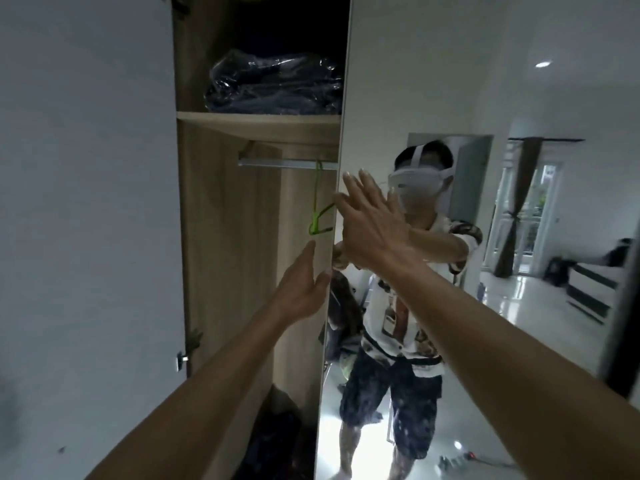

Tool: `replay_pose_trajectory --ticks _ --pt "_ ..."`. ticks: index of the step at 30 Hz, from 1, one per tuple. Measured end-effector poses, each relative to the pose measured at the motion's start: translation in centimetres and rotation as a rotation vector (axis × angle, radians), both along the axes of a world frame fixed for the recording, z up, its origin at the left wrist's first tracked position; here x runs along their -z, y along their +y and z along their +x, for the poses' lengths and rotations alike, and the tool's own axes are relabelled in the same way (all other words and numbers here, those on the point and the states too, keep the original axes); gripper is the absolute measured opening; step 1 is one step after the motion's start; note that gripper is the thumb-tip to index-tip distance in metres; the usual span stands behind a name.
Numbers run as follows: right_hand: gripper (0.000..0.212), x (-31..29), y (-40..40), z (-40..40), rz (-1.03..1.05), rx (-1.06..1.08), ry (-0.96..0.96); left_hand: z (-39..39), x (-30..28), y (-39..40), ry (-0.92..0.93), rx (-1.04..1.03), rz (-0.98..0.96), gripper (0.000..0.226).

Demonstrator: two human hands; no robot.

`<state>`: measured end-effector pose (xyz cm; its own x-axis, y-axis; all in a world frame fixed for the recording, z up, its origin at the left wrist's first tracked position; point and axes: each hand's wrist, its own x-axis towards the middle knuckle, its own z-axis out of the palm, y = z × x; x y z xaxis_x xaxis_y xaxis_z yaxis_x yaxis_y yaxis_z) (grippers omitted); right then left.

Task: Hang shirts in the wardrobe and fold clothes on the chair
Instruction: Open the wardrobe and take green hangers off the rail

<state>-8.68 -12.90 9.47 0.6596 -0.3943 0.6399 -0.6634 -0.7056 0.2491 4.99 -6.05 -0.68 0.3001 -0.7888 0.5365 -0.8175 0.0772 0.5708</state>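
The wardrobe stands partly open, showing a wooden interior [221, 237] with a metal rail [277, 163]. One empty green hanger [317, 202] hangs from that rail near the mirrored door's edge. My right hand [370, 223] lies flat with straight fingers against the mirrored door [398, 81]. My left hand [301, 285] reaches to the door's edge just below the hanger, fingers straight, thumb at the edge. Neither hand holds anything. No shirt is in view near the hands.
A shelf [256, 117] above the rail carries dark folded clothes in clear plastic [273, 84]. Dark items lie on the wardrobe floor [273, 441]. The white left door [86, 202] stands open. The mirror reflects a person and a bright tiled room.
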Motion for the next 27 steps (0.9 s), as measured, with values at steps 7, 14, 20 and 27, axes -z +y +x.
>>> replay_pose_trajectory --ticks 7,14,20,27 --pt "0.079 -0.8 2.2 -2.1 0.099 0.043 -0.003 -2.4 -0.8 -2.1 0.299 0.211 -0.09 0.017" --pt "0.072 -3.3 9.2 -2.5 -0.128 0.091 -0.066 -2.7 -0.8 4.1 0.516 0.335 -0.085 0.03" --pt "0.048 -4.4 15.9 -2.9 -0.356 0.218 -0.058 -4.7 -2.7 11.3 0.481 0.697 0.205 0.034" --pt "0.048 -5.3 22.6 -9.7 -0.478 0.56 -0.092 -13.6 -3.5 14.6 0.237 1.007 0.176 0.093"
